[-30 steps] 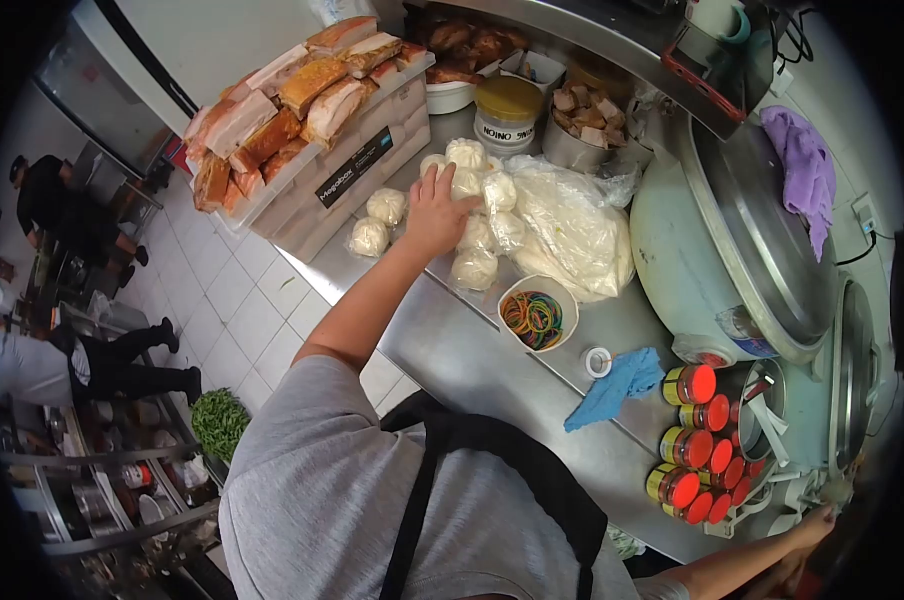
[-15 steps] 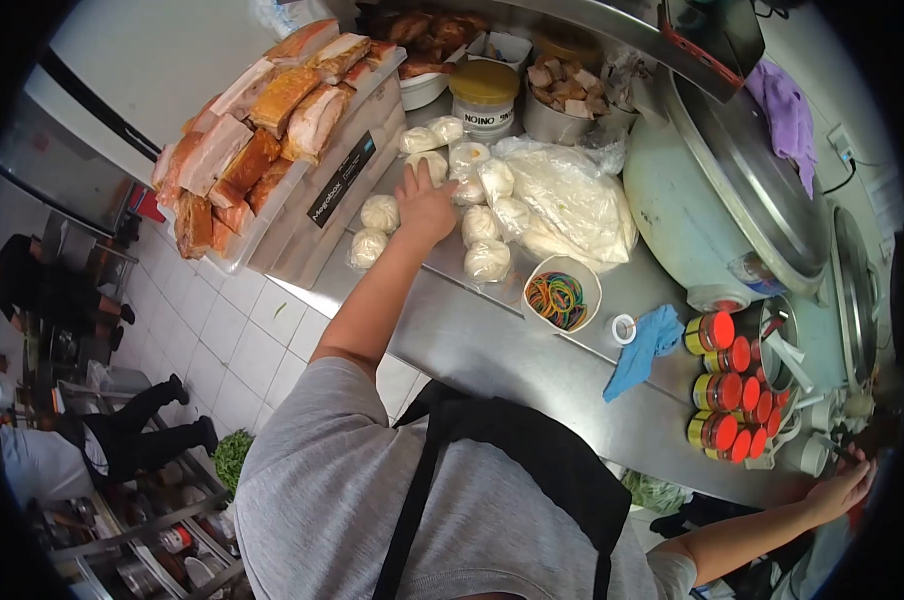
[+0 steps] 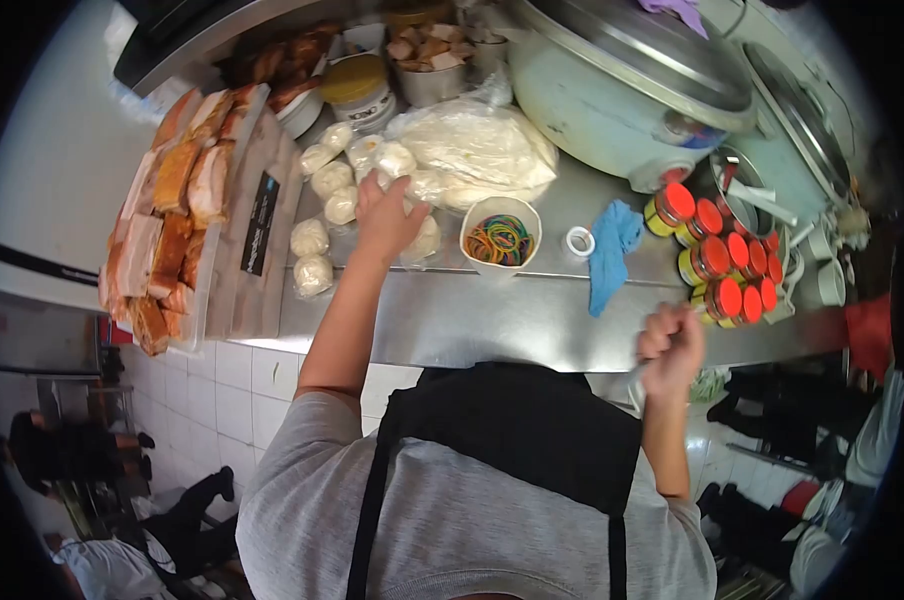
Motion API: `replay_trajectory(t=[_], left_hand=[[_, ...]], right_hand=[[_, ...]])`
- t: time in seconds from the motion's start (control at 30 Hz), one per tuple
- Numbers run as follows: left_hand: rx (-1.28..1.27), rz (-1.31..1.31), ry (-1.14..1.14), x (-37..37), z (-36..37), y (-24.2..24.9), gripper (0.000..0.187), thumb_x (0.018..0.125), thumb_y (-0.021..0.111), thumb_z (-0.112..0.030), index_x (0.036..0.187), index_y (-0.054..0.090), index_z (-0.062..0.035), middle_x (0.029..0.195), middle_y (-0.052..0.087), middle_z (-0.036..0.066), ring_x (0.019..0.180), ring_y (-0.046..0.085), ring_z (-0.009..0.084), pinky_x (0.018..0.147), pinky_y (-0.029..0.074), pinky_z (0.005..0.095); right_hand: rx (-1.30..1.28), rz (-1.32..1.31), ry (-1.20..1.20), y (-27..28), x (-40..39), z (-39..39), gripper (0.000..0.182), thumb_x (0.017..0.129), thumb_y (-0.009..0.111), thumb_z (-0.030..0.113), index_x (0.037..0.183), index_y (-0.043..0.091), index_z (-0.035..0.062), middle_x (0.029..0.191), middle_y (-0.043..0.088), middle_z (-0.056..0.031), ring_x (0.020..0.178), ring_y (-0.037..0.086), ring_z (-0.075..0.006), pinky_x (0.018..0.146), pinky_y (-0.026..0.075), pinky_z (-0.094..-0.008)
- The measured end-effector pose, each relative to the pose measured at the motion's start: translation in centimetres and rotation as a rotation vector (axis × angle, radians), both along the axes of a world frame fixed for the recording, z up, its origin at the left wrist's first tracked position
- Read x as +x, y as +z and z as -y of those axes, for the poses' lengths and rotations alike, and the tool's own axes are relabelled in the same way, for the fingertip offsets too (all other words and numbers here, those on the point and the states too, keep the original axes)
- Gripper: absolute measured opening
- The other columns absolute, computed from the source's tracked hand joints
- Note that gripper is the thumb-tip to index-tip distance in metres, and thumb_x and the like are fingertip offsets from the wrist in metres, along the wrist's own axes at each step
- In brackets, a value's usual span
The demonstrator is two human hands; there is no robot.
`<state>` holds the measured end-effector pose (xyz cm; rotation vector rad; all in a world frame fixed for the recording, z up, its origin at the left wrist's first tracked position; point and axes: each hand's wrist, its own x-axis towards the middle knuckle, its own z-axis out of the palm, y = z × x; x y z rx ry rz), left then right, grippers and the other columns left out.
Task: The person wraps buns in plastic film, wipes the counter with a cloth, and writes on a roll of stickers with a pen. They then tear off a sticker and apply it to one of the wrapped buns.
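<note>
My left hand (image 3: 384, 222) reaches over the counter with fingers spread, fingertips right at a cluster of plastic-wrapped white balls (image 3: 395, 158). One wrapped ball (image 3: 424, 240) is partly covered by this hand. To its left lie more wrapped balls (image 3: 311, 238) in a loose column. Behind and to the right rests a large clear bag of white food (image 3: 482, 150). Above the counter's front edge, my right hand (image 3: 670, 345) is curled closed, slightly blurred. A small greyish thing shows below its fingers, but I cannot tell what it is.
A tub of colored rubber bands (image 3: 500, 236), a white ring (image 3: 579, 240) and a blue cloth (image 3: 614, 255) lie on the steel counter (image 3: 422, 310). Red-lidded jars (image 3: 717, 260) and a large cooker (image 3: 622, 100) stand right. Meat slabs (image 3: 162, 220) fill a plastic box (image 3: 247, 240) at left.
The view has turned. My left hand has shifted from the left balls toward the nearer right cluster. My right hand has come in from the far right to the counter's front edge, closed.
</note>
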<state>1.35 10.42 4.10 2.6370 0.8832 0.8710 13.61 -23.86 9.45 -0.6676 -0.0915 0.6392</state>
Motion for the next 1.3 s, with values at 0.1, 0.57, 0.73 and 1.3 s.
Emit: replay_trajectory(t=[0.1, 0.57, 0.73, 1.3], left_hand=[[-0.062, 0.291, -0.264, 1.8, 3.0, 1.4, 0.027, 0.071, 0.060, -0.015, 0.096, 0.055, -0.0062, 0.106, 0.046, 0.016, 0.099, 0.043, 0.0299, 0.083, 0.034, 0.0382], [-0.404, -0.589, -0.488, 0.4, 11.0, -0.1, 0.024, 0.081, 0.047, -0.025, 0.084, 0.052, -0.0018, 0.076, 0.057, 0.015, 0.072, 0.055, 0.0306, 0.063, 0.043, 0.0393], [-0.266, -0.532, -0.034, -1.1, 7.4, -4.4, 0.022, 0.079, 0.046, -0.024, 0.086, 0.051, -0.0035, 0.079, 0.058, 0.016, 0.073, 0.057, 0.0320, 0.065, 0.045, 0.0424], [-0.313, -0.025, -0.347, 3.4, 9.0, 5.0, 0.022, 0.079, 0.053, -0.018, 0.092, 0.051, -0.0004, 0.067, 0.054, 0.008, 0.061, 0.052, 0.0173, 0.058, 0.043, 0.0293]], right_hand=[[0.104, -0.080, 0.233, -4.0, -3.9, -0.9, 0.029, 0.086, 0.042, 0.029, 0.064, 0.036, 0.0106, 0.059, 0.034, -0.0012, 0.050, 0.033, -0.0129, 0.045, 0.030, -0.0254], [-0.177, 0.184, -0.102, -4.7, 0.5, -2.6, 0.043, 0.089, 0.027, 0.044, 0.065, 0.039, 0.0094, 0.060, 0.037, -0.0022, 0.056, 0.033, -0.0132, 0.053, 0.028, -0.0261], [-0.290, 0.131, -0.120, -5.3, 1.4, -1.5, 0.042, 0.089, 0.030, 0.041, 0.066, 0.039, 0.0075, 0.061, 0.037, -0.0032, 0.057, 0.034, -0.0137, 0.056, 0.030, -0.0267], [-0.563, 0.394, -0.155, -3.2, 2.2, -4.2, 0.046, 0.089, 0.026, 0.045, 0.072, 0.045, 0.0070, 0.051, 0.039, -0.0006, 0.045, 0.038, -0.0094, 0.044, 0.032, -0.0219]])
